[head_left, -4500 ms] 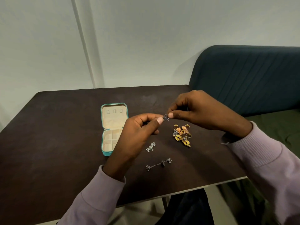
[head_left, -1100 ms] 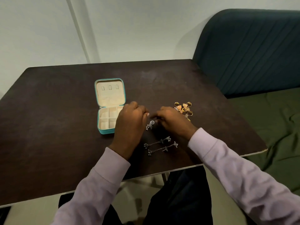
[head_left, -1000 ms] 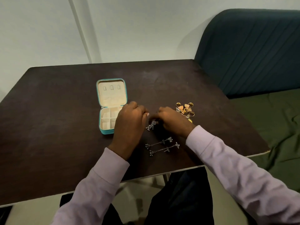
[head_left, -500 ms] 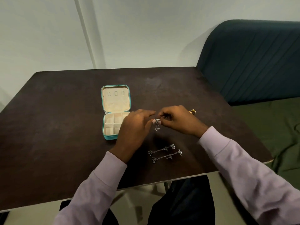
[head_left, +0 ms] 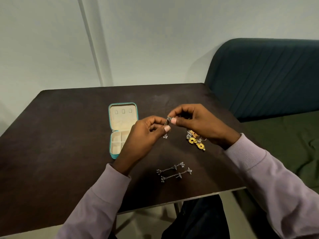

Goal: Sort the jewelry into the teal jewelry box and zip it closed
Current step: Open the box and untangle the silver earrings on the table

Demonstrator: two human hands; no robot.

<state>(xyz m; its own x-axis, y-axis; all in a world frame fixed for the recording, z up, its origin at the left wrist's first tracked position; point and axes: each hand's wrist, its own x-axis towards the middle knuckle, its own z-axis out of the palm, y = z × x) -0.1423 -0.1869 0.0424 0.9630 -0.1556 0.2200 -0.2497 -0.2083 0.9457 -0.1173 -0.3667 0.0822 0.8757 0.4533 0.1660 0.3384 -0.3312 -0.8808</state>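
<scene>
Fingers [head_left: 173, 120] of both our hands meet above the surface [head_left: 57, 144], thumb and forefinger of each pressed together on one small silver earring [head_left: 167, 123]: our right hand [head_left: 198, 123] pinches its upper end while our left hand [head_left: 146, 137] pinches lower down, and a tiny cluster dangles free beneath our left thumb. We hold it up in the air, we judge, because the piece is too fine to work on lying flat; held between two pinches it can be straightened or its parts pulled apart before it goes away. Just to the left, partly behind our left hand, lies the teal jewelry box [head_left: 122, 125], unzipped and opened flat, its lid with three small loops turned away from us and its cream compartments nearer; what we can see of them looks empty, so the sorting seems barely begun. Near the front edge two long silver chain earrings [head_left: 173, 171] lie side by side, almost parallel, probably set out as a matched pair. Below our right hand sits a loose heap of gold and yellow flower pieces [head_left: 196, 140], touching one another, which will need separating.
</scene>
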